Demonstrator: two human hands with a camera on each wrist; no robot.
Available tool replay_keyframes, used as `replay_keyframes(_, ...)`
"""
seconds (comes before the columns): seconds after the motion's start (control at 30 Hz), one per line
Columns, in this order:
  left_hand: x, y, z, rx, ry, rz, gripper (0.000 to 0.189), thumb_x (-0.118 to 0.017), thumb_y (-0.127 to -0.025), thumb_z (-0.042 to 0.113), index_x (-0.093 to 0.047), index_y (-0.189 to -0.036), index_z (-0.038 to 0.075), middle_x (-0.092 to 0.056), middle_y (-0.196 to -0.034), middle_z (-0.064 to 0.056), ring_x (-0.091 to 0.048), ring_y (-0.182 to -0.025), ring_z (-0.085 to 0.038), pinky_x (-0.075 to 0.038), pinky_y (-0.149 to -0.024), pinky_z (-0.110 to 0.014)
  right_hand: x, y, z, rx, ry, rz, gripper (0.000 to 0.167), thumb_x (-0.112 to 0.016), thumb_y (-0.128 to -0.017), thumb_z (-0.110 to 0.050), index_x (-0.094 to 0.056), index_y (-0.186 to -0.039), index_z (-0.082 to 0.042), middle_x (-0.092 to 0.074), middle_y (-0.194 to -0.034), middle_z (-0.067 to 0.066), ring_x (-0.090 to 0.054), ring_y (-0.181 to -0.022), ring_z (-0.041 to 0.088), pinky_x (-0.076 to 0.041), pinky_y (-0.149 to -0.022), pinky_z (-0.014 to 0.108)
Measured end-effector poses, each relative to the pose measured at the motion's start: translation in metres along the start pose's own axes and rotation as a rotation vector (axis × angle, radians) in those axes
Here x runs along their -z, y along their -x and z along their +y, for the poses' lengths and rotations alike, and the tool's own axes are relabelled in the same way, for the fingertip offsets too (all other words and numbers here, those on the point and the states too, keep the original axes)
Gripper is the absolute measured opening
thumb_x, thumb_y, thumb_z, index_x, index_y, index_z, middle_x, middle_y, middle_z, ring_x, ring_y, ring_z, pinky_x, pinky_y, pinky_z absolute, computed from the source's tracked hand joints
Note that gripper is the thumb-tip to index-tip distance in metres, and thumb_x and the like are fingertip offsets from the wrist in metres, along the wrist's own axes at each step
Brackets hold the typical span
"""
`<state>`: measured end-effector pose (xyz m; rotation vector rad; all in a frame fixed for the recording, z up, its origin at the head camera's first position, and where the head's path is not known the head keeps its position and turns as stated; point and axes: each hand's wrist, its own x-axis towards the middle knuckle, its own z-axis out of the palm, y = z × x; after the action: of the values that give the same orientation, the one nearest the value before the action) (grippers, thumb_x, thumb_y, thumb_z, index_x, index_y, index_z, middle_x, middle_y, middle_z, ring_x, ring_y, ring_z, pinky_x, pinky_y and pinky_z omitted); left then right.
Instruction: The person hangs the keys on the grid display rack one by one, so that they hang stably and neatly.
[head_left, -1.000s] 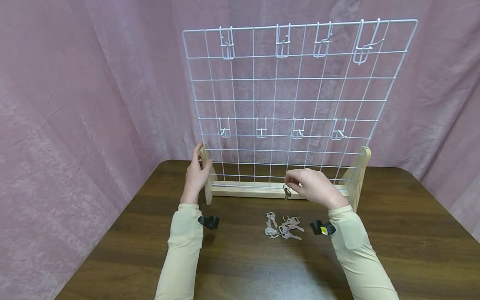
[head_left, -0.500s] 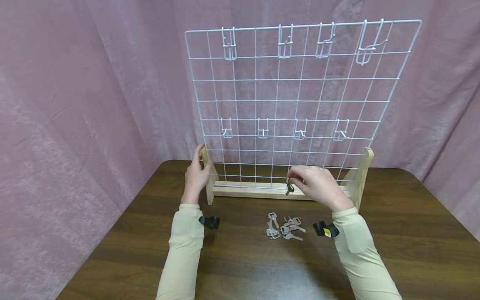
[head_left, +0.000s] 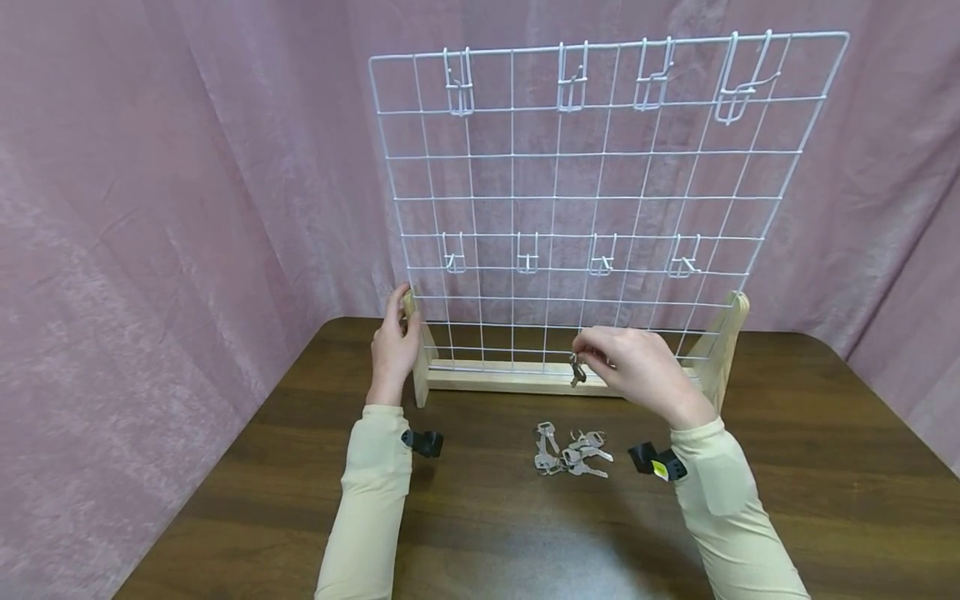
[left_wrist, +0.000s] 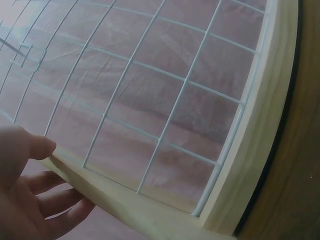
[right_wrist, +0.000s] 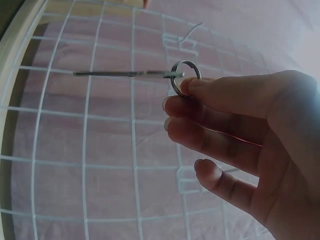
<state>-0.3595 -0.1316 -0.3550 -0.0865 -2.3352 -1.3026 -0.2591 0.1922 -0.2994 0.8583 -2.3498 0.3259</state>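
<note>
In the head view my right hand (head_left: pixel 641 367) pinches a key ring between thumb and index finger, low in front of a white wire grid (head_left: pixel 532 198). From that ring hangs a key (head_left: pixel 577 373). The right wrist view shows the ring (right_wrist: pixel 173 86) edge-on to the thumb and a thin key (right_wrist: pixel 112 74) pointing away from it. My left hand (head_left: pixel 393 346) holds the left wooden side (head_left: pixel 420 379) of the grid's stand. Its thumb lies on one face and its fingers (left_wrist: pixel 57 200) on the other. Several loose keys (head_left: pixel 573 457) lie on the table between the forearms.
Small white hooks hang on the grid in two rows, such as a top hook (head_left: pixel 459 87) and a lower hook (head_left: pixel 602 262). The stand's right wooden side (head_left: pixel 723 346) rises beside my right forearm. Pink curtain (head_left: pixel 187 208) surrounds the brown table (head_left: pixel 262 500).
My right hand has risen slightly with the key ring, and the hanging key has turned a little. My left hand keeps its hold on the stand. The head view has shifted slightly.
</note>
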Motion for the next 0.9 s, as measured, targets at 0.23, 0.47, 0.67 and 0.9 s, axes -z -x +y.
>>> replay_keyframes(0.23, 0.000, 0.000, 0.001, -0.008, -0.020, 0.030, 0.049, -0.049, -0.100, 0.021, -0.036, -0.146, 0.031, -0.061, -0.133, -0.017, -0.066, -0.108, -0.035, -0.052, -0.086, -0.053, 0.009, -0.006, -0.018, 0.105, -0.011, 0.099, 0.012, -0.069, -0.084, -0.004, -0.068, -0.088, -0.015, -0.071, -0.080, -0.007, -0.061, -0.065, 0.005, -0.050, -0.059, 0.032)
replay_keyframes(0.47, -0.002, 0.000, 0.000, -0.021, -0.021, 0.021, 0.050, -0.050, -0.099, 0.019, -0.036, -0.146, 0.029, -0.061, -0.133, -0.018, -0.067, -0.107, -0.035, -0.053, -0.085, -0.052, 0.030, -0.027, -0.029, 0.195, -0.010, 0.141, 0.012, -0.070, -0.082, -0.003, -0.068, -0.086, -0.014, -0.070, -0.077, -0.006, -0.063, -0.064, 0.009, -0.051, -0.057, 0.033)
replay_keyframes(0.67, 0.000, 0.003, 0.000, -0.031, -0.039, 0.026, 0.052, -0.050, -0.098, 0.017, -0.036, -0.146, 0.030, -0.061, -0.133, -0.019, -0.067, -0.104, -0.036, -0.052, -0.082, -0.052, 0.040, -0.052, -0.033, 0.231, 0.040, 0.101, 0.009, -0.069, -0.085, -0.007, -0.066, -0.083, -0.015, -0.070, -0.077, -0.007, -0.058, -0.058, 0.007, -0.047, -0.051, 0.031)
replay_keyframes(0.9, -0.001, 0.004, 0.001, -0.024, -0.043, 0.025, 0.054, -0.051, -0.098, 0.015, -0.035, -0.147, 0.032, -0.061, -0.133, -0.017, -0.067, -0.097, -0.035, -0.051, -0.077, -0.050, 0.051, -0.083, -0.025, 0.193, 0.000, -0.146, 0.008, -0.066, -0.088, -0.011, -0.066, -0.084, -0.017, -0.071, -0.081, -0.006, -0.060, -0.064, 0.008, -0.049, -0.055, 0.032)
